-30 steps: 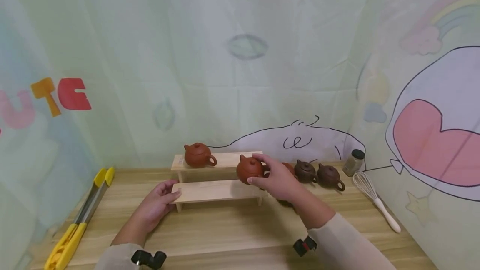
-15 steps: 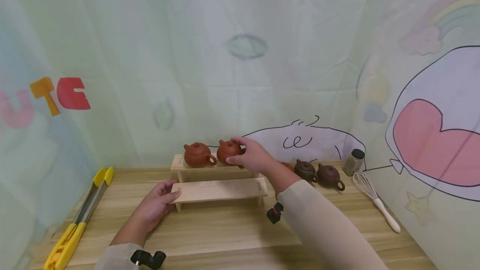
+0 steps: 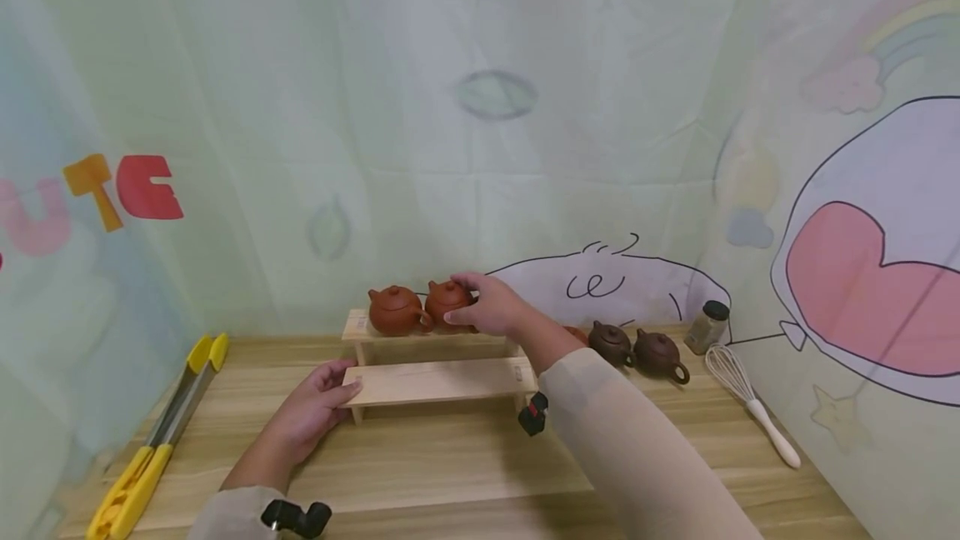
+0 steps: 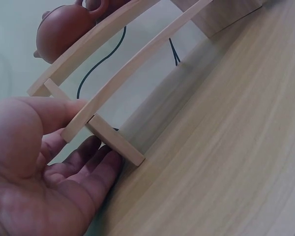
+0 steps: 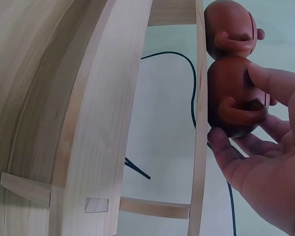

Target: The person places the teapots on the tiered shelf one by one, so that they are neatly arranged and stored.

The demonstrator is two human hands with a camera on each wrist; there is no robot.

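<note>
My right hand [image 3: 491, 305] grips a reddish-brown teapot [image 3: 444, 300] on the upper step of a two-step wooden shelf [image 3: 442, 382]. In the right wrist view the thumb and fingers [image 5: 273, 81] lie around that teapot's body near its handle, and its base meets the board. Beside it, to the left, a matching teapot [image 3: 393, 312] sits on the same step, the two very close or touching. My left hand [image 3: 315, 407] holds the left end of the lower step, thumb on top; in the left wrist view its fingers curl beneath, by the shelf's leg [image 4: 117, 140].
Two dark brown teapots, one nearer [image 3: 658, 354] and one behind [image 3: 611, 343], stand right of the shelf. A reddish one [image 3: 576, 333] is partly hidden by my arm. Farther right are a lidded jar [image 3: 708, 327] and a whisk [image 3: 753, 402]. Yellow-handled tongs [image 3: 161, 440] lie at left.
My right hand has carried the teapot left and back, from over the lower step onto the upper step beside the other teapot. My left hand has stayed on the shelf.
</note>
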